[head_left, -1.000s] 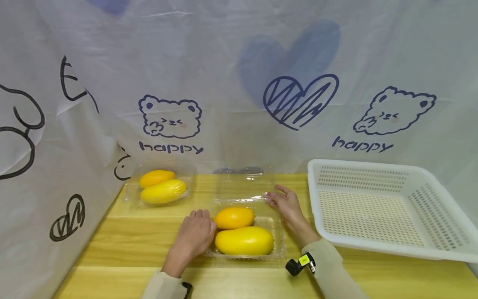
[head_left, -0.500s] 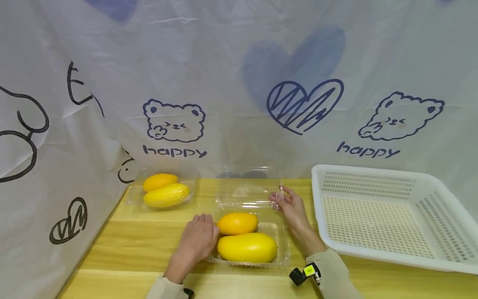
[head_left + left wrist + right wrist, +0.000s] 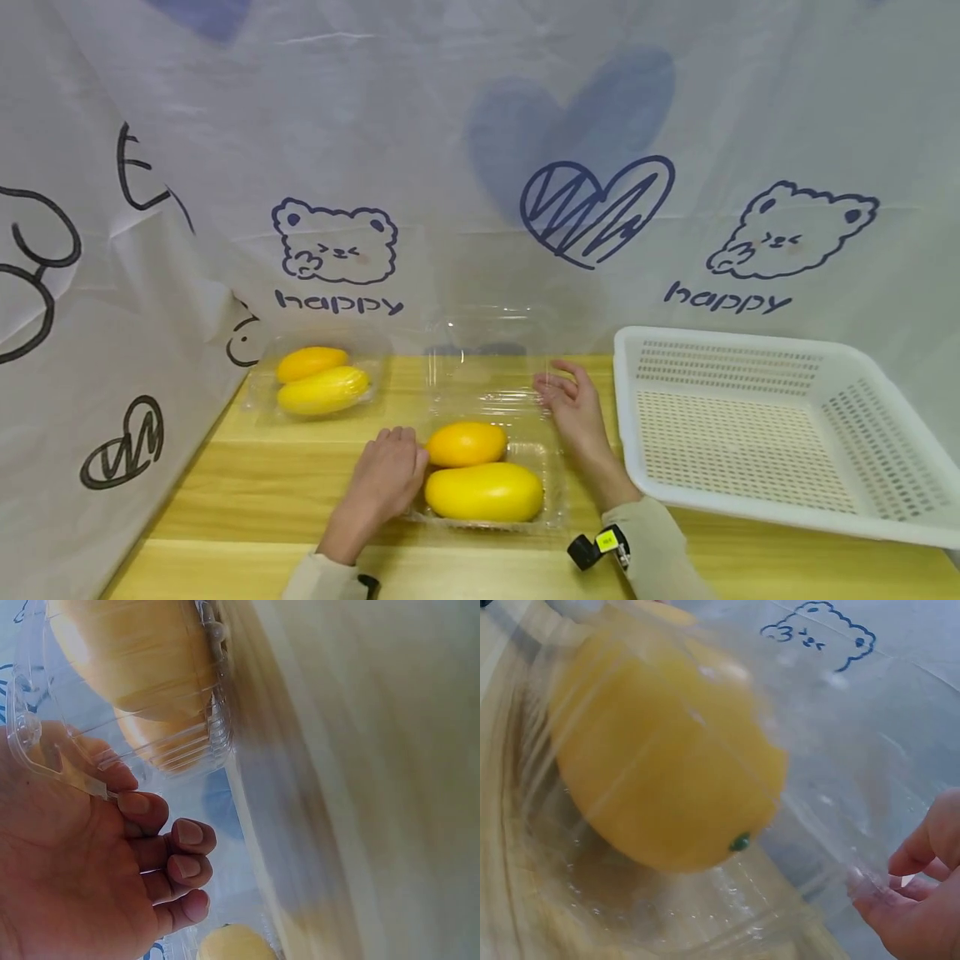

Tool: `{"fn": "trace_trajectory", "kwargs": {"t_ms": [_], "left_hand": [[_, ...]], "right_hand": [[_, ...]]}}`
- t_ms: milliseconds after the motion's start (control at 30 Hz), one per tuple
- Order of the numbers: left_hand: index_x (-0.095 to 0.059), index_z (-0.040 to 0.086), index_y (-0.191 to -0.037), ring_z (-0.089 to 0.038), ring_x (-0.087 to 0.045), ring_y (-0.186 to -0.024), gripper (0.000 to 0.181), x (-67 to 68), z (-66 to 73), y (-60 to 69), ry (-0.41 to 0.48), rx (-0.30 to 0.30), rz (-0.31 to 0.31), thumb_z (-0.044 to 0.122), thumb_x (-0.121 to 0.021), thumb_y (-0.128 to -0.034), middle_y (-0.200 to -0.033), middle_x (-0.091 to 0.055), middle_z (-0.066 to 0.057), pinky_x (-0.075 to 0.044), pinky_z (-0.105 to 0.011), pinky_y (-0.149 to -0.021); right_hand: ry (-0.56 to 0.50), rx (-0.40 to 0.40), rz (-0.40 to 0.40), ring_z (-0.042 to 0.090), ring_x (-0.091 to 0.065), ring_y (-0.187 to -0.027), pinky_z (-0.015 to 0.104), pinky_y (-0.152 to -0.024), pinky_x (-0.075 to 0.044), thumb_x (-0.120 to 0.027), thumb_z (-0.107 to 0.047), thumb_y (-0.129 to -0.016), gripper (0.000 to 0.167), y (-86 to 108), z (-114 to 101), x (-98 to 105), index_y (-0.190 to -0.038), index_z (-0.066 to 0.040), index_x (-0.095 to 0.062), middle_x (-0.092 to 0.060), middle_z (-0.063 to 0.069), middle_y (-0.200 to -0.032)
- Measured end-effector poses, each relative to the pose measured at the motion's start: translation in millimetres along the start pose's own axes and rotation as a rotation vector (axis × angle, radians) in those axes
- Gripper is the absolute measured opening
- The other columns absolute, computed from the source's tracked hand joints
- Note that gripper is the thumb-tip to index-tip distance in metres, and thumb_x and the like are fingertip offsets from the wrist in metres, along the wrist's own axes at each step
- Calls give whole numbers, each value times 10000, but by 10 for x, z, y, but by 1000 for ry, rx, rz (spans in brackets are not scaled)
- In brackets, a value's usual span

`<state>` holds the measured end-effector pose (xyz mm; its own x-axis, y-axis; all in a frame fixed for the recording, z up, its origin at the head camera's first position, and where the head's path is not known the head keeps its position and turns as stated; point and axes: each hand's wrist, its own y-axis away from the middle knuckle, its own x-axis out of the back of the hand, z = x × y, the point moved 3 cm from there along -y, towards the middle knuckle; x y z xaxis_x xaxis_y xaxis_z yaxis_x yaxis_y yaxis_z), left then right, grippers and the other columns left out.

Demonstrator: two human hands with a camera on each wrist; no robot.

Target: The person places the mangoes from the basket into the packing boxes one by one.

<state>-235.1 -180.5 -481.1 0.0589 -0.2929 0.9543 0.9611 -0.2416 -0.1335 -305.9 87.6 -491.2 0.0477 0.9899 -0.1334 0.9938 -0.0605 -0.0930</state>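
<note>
A clear plastic clamshell container (image 3: pixel 553 492) lies on the table with its lid (image 3: pixel 487 367) raised at the back. Inside its base are two yellow mangoes, a larger one (image 3: pixel 483 493) in front and a smaller one (image 3: pixel 467 443) behind. At the container's left side my left hand (image 3: pixel 386 475) pinches the rim between thumb and forefinger, plain in the left wrist view. My right hand (image 3: pixel 573 408) pinches the lid's right edge. Through blurred plastic, the right wrist view shows the large mango (image 3: pixel 667 750) with a green stem spot.
Back left stands another clear container (image 3: pixel 262 404) with two mangoes (image 3: pixel 322 390). A white perforated basket (image 3: pixel 626 392) takes up the right side of the wooden table (image 3: pixel 247 492). A printed white cloth (image 3: pixel 450 150) hangs behind and along the left.
The lid's far edge stands higher, so the lid is more upright than before. My right hand has moved slightly with it. My left hand stays at the container's left side.
</note>
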Motion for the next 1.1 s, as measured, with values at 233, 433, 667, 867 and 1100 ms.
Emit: {"fn": "trace_trajectory", "kwargs": {"t_ms": [233,433,667,867,1100], "left_hand": [[-457,83,-776,-258,-399,-684,269,8,-66,3,20,22,-4,125,-447,-1041,-728,-420,-62,-398,-408,-681],[-452,73,-759,-268,-405,-671,284,14,-75,-86,34,-18,24,108,-447,-1041,-713,-410,-67,-400,-394,-654],[-420,70,-694,-260,-386,-629,334,10,-40,-206,-21,-156,88,26,-471,-1021,-674,-355,-62,-389,-411,-719],[-430,66,-682,-293,-419,-651,357,4,-7,-298,-44,-167,45,31,-440,-1037,-693,-381,-81,-413,-464,-765],[-427,62,-676,-356,-489,-658,362,-7,-39,-407,-50,-141,30,43,-417,-1038,-680,-419,-108,-445,-562,-826]], "right_hand": [[20,70,-20,411,-629,-1191,339,-870,-565,-518,147,-951,460,17,-55,-80,-1395,34,-476,-642,282,-1264],[70,99,-10,378,-642,-1177,391,-928,-546,-524,73,-1002,359,29,-149,-53,-1355,5,-520,-668,239,-1240],[86,146,24,341,-639,-1163,216,-910,-518,-541,31,-1022,239,49,-239,-40,-1260,53,-559,-665,240,-1246],[132,149,62,396,-617,-1202,234,-946,-510,-570,50,-993,257,65,-214,2,-1248,78,-572,-645,273,-1277],[199,188,4,367,-509,-1362,441,-1108,-418,-592,15,-1005,330,120,-157,-21,-1333,54,-577,-573,231,-1413]]}}
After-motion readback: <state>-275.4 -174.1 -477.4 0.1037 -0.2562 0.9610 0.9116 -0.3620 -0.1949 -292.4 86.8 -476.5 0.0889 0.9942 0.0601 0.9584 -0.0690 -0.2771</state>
